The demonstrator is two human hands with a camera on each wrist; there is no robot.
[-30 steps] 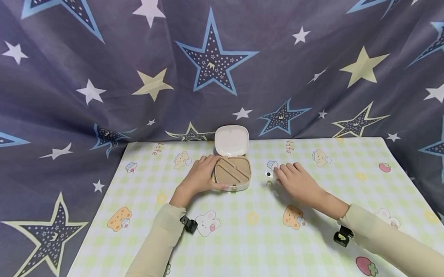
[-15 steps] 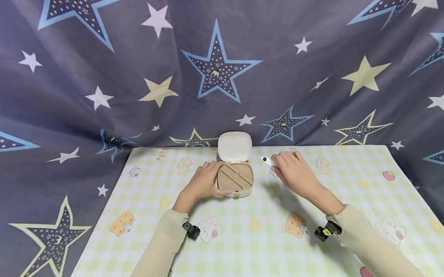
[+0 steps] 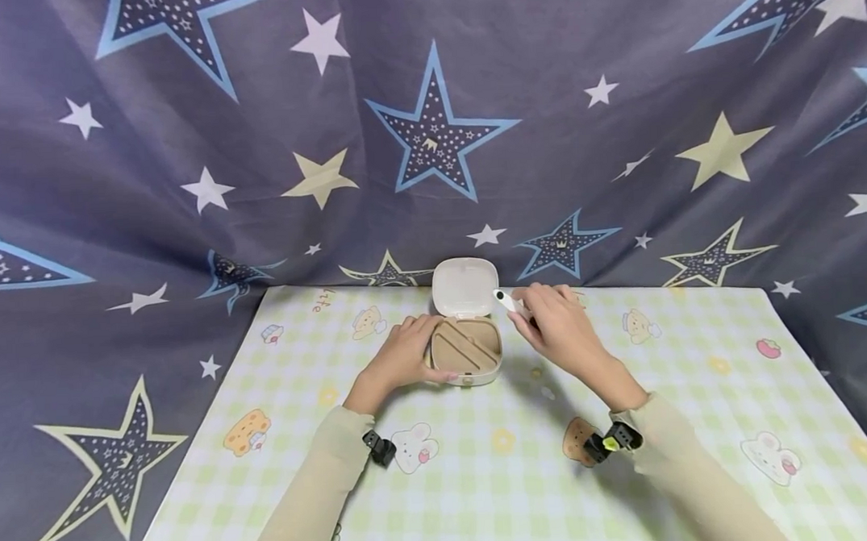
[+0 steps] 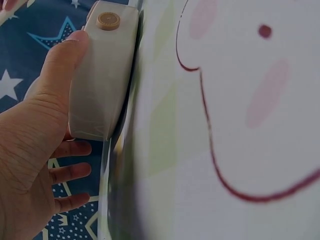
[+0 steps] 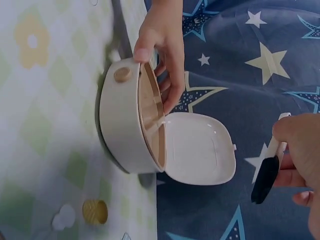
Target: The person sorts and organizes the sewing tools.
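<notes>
We're lifting the small white tool [image 3: 506, 300] off the mat w/ our right hand [image 3: 561, 329], pinching it, now just right of the open case [image 3: 466, 351]; left hand [image 3: 401, 357] still gripping case's side.

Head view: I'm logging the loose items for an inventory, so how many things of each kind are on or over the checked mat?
Beige hinged plastic case, lid open: 1
White-and-black clip-like piece pinched in the right hand: 1
Small items on the checked mat, one round gold, one pale: 2
Total: 4
</notes>
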